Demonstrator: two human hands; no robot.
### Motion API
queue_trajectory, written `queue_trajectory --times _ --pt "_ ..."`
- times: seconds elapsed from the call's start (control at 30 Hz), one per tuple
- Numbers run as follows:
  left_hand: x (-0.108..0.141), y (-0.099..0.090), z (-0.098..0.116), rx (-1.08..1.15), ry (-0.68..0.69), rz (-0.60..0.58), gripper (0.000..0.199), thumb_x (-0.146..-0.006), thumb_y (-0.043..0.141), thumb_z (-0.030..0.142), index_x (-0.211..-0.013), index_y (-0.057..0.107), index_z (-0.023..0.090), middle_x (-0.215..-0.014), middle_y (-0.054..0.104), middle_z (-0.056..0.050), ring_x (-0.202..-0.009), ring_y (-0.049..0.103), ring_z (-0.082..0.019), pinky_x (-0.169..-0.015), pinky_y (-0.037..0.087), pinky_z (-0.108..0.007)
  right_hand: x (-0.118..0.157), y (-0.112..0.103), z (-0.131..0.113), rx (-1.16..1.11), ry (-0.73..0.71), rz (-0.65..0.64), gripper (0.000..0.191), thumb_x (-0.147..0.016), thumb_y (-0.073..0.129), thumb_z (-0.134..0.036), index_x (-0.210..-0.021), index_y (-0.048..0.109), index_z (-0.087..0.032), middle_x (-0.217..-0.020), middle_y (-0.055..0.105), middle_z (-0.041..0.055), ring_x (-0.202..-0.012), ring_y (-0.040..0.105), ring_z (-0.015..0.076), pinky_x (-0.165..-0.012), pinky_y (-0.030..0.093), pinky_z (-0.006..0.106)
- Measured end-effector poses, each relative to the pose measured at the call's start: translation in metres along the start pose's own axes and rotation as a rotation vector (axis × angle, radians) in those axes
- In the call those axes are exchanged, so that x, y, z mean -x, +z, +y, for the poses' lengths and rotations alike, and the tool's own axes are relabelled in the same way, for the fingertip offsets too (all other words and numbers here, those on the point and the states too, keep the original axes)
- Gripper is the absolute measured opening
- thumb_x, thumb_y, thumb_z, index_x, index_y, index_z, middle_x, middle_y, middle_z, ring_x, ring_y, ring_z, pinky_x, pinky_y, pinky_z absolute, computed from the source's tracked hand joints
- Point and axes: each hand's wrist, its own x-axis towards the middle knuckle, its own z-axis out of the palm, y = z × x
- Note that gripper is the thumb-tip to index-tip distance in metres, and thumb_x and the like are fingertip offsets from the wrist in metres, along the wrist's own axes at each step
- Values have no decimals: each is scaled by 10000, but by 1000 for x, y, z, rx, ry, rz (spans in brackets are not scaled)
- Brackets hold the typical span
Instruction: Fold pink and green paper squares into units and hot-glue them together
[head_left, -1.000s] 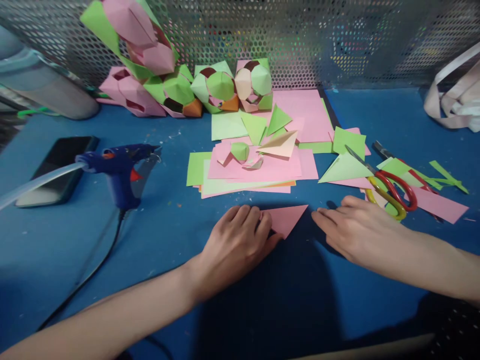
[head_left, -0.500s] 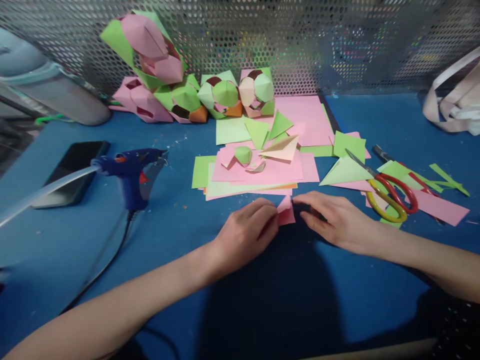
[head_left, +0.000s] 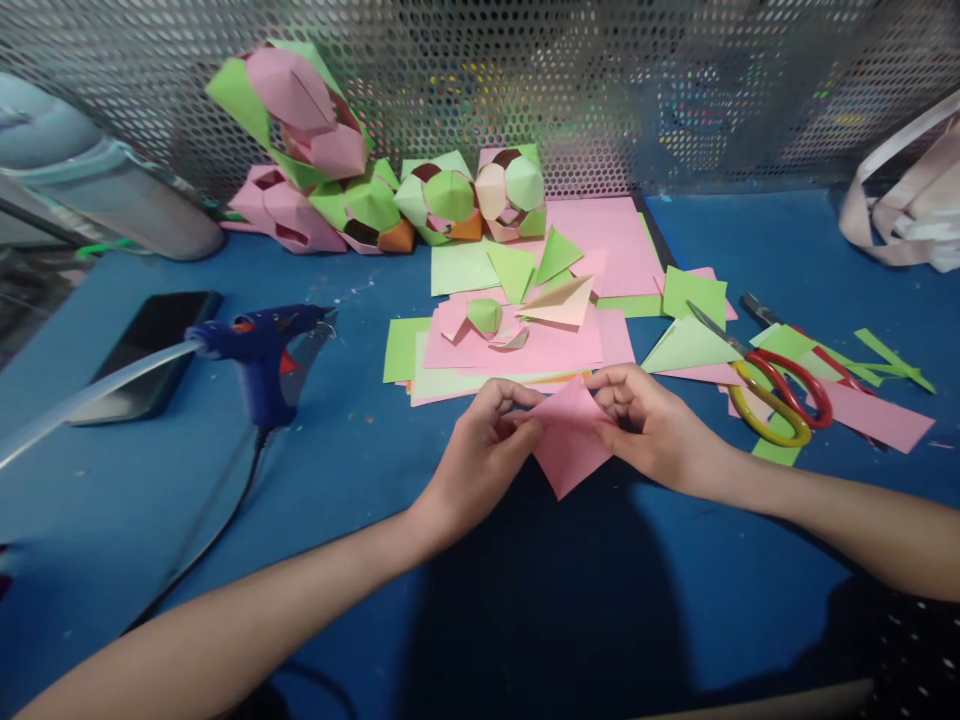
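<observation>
A pink paper square [head_left: 568,440], turned with one corner toward me, is held between my two hands just above the blue table [head_left: 360,600]. My left hand [head_left: 487,455] pinches its left corner between thumb and fingers. On the opposite side, my right hand [head_left: 646,425] grips the right corner, thumb in front and fingers curled behind. Just beyond the square lies a stack of pink and green paper sheets [head_left: 450,385], with small folded pieces on top. Scissors [head_left: 772,400] with red and yellow handles rest on paper scraps beside my right hand.
A blue glue gun [head_left: 262,360] stands at the left, its cord running toward me, near a phone [head_left: 150,350]. Folded paper shapes [head_left: 442,195] line the perforated metal panel [head_left: 600,90]. A bottle [head_left: 112,180] is far left; a pale strap [head_left: 862,210] is far right.
The pink paper has been opened out from a small folded shape to a wider square. My right hand has moved left and taken hold of its right corner.
</observation>
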Motion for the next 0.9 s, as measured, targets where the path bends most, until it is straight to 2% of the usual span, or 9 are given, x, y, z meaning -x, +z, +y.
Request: queue_trajectory --times 0.1,0.27,0.4,0.53,0.7,0.9 --pt "-4 -2 -4 26 -74 -2 106 -822 563 193 -897 499 155 -763 550 7 -630 517 -79 -569 413 -190 -1 -2 1 39 -28 6 387 -832 527 -130 -1199 432 -209 -897 522 16 -728 528 107 -670 458 247" --pt "-3 -3 -12 -19 -3 -1 110 -802 560 128 -900 517 155 -779 577 -4 -701 562 -102 -639 441 -216 -4 -4 3 173 -35 25 496 -803 583 -123 -1257 417 -230 -916 554 10 -696 506 116 -648 450 255" --pt "-1 -6 -17 -314 178 -11 231 -780 529 35 -970 546 166 -861 612 -18 -756 587 -113 -687 469 -231 -6 -6 10 329 -147 4 469 -808 498 -35 -1239 459 -215 -931 580 21 -812 547 142 -733 452 274" --pt "-3 -9 -23 -566 421 -93 271 -800 504 12 -1016 548 171 -905 622 -40 -835 587 -146 -751 491 -279 -7 -7 17 507 -268 -66 416 -814 495 -41 -1206 502 -181 -963 604 46 -874 527 184 -781 427 331" --pt "-7 -13 -25 -614 565 -185 264 -850 459 22 -1059 540 161 -925 635 -60 -864 576 -160 -769 495 -303 -7 -8 20 554 -352 -136 464 -826 441 -16 -1254 485 -190 -1025 611 55 -904 510 195 -790 398 346" --pt "-10 -17 -29 -626 692 -266 310 -867 424 12 -1137 516 133 -916 637 -75 -839 567 -161 -739 501 -291 -7 -9 21 605 -452 -153 408 -856 438 -45 -1241 503 -161 -947 600 60 -876 506 187 -772 374 339"
